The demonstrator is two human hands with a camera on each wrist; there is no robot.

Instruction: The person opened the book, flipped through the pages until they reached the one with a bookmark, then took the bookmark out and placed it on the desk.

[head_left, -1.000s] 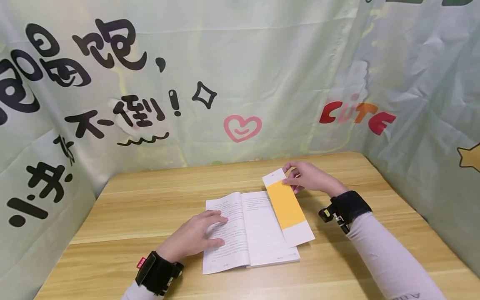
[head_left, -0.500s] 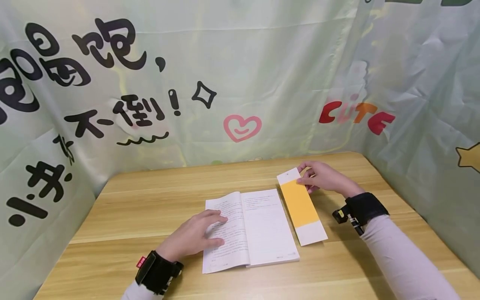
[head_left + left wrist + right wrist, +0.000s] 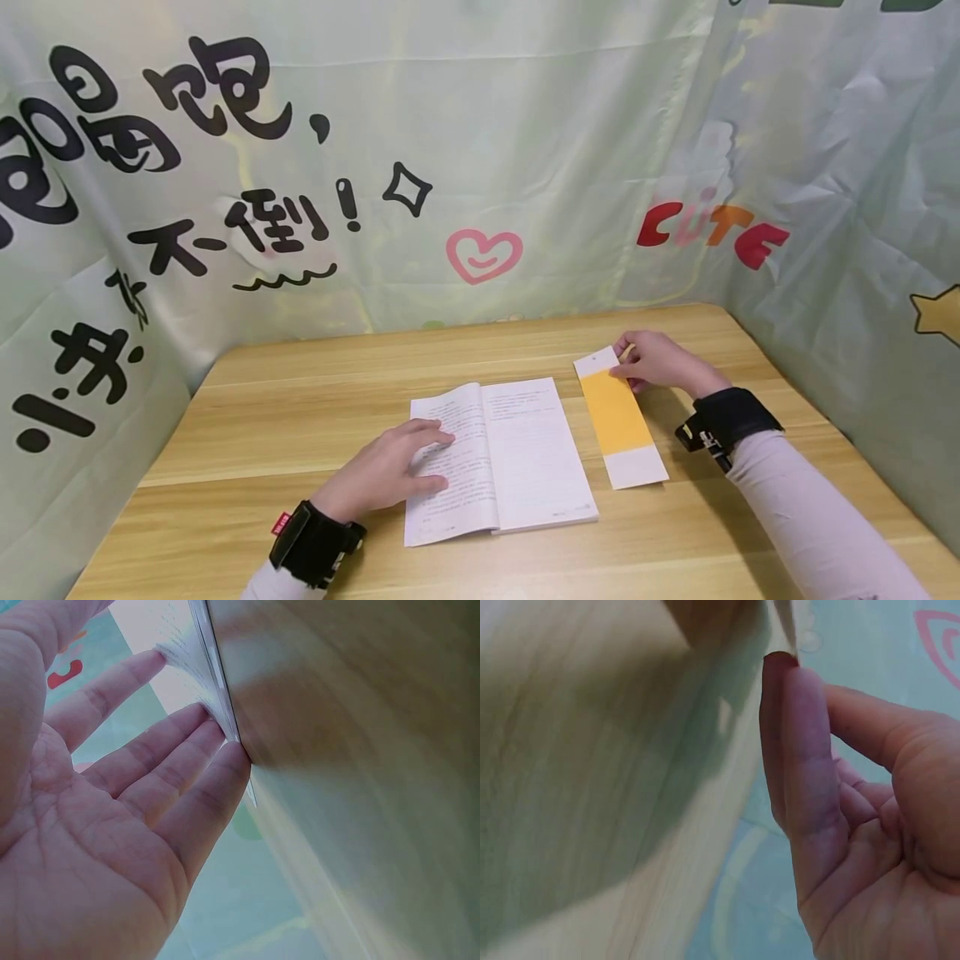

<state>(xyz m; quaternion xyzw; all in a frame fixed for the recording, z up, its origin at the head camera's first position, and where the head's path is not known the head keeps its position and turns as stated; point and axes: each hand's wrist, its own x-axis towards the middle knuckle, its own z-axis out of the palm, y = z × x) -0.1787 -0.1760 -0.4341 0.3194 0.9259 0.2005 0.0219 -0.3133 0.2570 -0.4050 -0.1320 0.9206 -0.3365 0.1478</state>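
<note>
An open book (image 3: pixel 536 458) with printed pages lies on the wooden table. My left hand (image 3: pixel 390 467) rests on its left page with fingers spread; in the left wrist view the straight fingertips (image 3: pixel 202 712) touch the page. To the right of the book is a long card (image 3: pixel 617 412), a bookmark by its look, yellow in the middle with white ends and a small hole at the top. Near its upper right edge, my right hand (image 3: pixel 656 362) pinches it between thumb and fingers. The right wrist view shows those fingers (image 3: pixel 810 750) close over the tabletop.
The wooden table (image 3: pixel 300 433) reaches back to a pale green cloth backdrop (image 3: pixel 562 150) printed with lettering and a pink heart (image 3: pixel 484 257). Black straps with small cameras sit on both wrists, such as the strap (image 3: pixel 738 425) on the right one.
My right hand has moved the card from over the right page to the right, off the book, and lowered it towards the table. The left hand has stayed on the left page.
</note>
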